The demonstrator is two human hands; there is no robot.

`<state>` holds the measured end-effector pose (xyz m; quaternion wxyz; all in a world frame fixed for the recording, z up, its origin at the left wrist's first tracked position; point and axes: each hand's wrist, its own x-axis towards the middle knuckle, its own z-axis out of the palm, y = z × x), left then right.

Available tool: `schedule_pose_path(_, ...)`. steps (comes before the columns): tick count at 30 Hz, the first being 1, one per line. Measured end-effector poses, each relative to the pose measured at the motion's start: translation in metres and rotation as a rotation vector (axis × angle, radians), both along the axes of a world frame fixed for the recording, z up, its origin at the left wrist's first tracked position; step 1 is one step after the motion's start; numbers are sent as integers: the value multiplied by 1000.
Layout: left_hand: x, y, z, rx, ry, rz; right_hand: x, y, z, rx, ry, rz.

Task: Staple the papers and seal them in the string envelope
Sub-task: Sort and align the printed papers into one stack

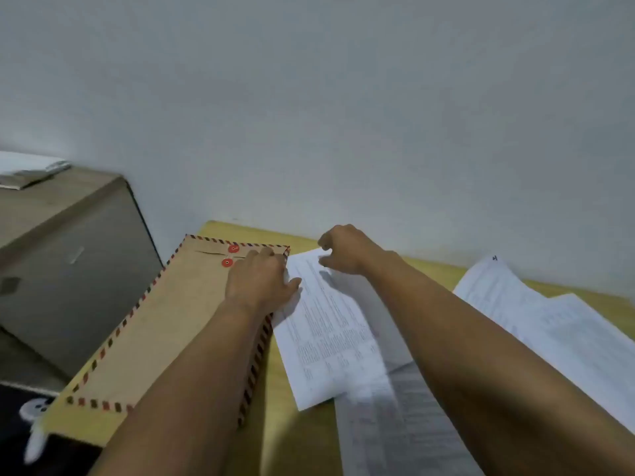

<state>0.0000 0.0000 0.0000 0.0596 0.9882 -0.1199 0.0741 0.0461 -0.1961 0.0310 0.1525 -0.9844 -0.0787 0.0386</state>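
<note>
A yellow wooden desk (288,389) meets a pale wall (309,97), with a grey-brown cabinet (68,252) at left.

one envelope (178,324), two red buttons (233,249), two hands (261,283)

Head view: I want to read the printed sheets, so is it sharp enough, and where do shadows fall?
Head view: soft all over, so the print on the papers blurs to grey lines; the right hand shadows the top sheet; wide-angle bending shows at the cabinet.
</note>
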Motion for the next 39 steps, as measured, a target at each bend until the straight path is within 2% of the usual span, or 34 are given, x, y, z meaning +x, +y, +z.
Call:
schedule_pose_path(5, 34, 10, -25, 65, -12, 8, 48, 29, -10, -197, 137, 64)
schedule_pose_path(12, 44, 16, -49, 85, -82, -25, 76, 41, -16, -331, 233, 103)
schedule_pose_path(26, 34, 10, -52, 75, -81, 16, 80, 14, -29, -199, 295, -32)
schedule_pose_path(34, 37, 8, -61, 64, -106, 21, 71, 1, -29, -113, 210, -28)
schedule_pose_path(39, 36, 8, -58, 56, -85, 14, 73, -4, -25, -146, 195, 0)
